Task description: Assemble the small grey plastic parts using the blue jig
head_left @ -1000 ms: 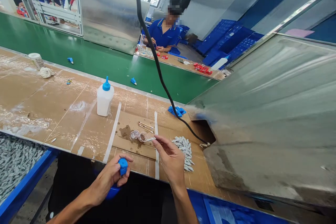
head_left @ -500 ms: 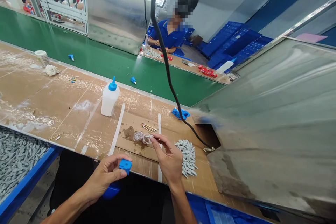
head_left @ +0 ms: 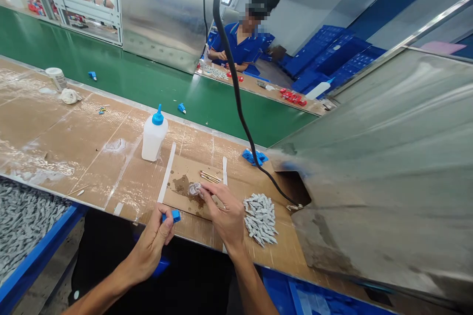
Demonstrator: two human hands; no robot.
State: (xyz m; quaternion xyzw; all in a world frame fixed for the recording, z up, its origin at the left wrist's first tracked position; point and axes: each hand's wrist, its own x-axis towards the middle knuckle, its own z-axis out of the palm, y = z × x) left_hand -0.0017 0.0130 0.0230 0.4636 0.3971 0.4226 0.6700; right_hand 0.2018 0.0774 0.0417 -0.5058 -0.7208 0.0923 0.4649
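Between the thumb and fingers of my left hand (head_left: 157,231) is a small blue plastic block (head_left: 173,216), held just over the table's front edge. My right hand (head_left: 225,214) reaches over the cardboard mat (head_left: 185,165). Its thumb and fingertips pinch a small grey piece (head_left: 198,186), mostly covered by the fingers. Those fingertips are at a small clear round dish (head_left: 192,189), which sits on a wet patch of the mat. Several cotton swabs (head_left: 210,176) lie just behind the right fingers. To the right is a pile of grey plastic pieces (head_left: 259,219).
A white squeeze bottle (head_left: 154,135) with a blue nozzle stands behind the mat. Blue parts (head_left: 254,157) lie near a hanging black cable (head_left: 236,93). A metal panel (head_left: 380,172) closes the right side. A green conveyor belt (head_left: 148,83) runs behind; a co-worker (head_left: 240,47) sits beyond.
My right hand has shifted left with the grey piece, closer to the dish. My left hand has risen slightly and turned the blue block. Blue parts on the belt have moved left.
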